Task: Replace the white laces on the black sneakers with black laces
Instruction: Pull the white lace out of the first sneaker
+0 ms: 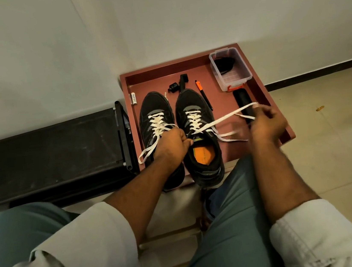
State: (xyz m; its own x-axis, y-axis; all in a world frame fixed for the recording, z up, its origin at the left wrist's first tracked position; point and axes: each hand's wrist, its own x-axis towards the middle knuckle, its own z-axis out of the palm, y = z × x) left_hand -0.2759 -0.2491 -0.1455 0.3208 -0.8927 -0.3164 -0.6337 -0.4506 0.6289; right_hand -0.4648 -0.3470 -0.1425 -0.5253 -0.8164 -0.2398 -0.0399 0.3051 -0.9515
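Two black sneakers stand side by side on a red-brown tray (259, 91), toes pointing away from me. The left sneaker (155, 111) is laced in white, its loose ends trailing to the lower left. The right sneaker (195, 117) shows an orange insole. My left hand (172, 144) grips the right sneaker at its tongue and collar. My right hand (266, 121) pinches a white lace (224, 118) and holds it stretched out to the right of the shoe. The lace's other end lies blurred on the tray. Dark laces (225, 63) sit inside a clear plastic box (230, 70).
On the tray lie an orange-tipped black pen (203, 95), a black oblong case (243, 103), a small black clip part (179, 86) and two white batteries (133, 98). A black rack (46, 155) stands to the left. White wall behind, tiled floor to the right. My knees fill the foreground.
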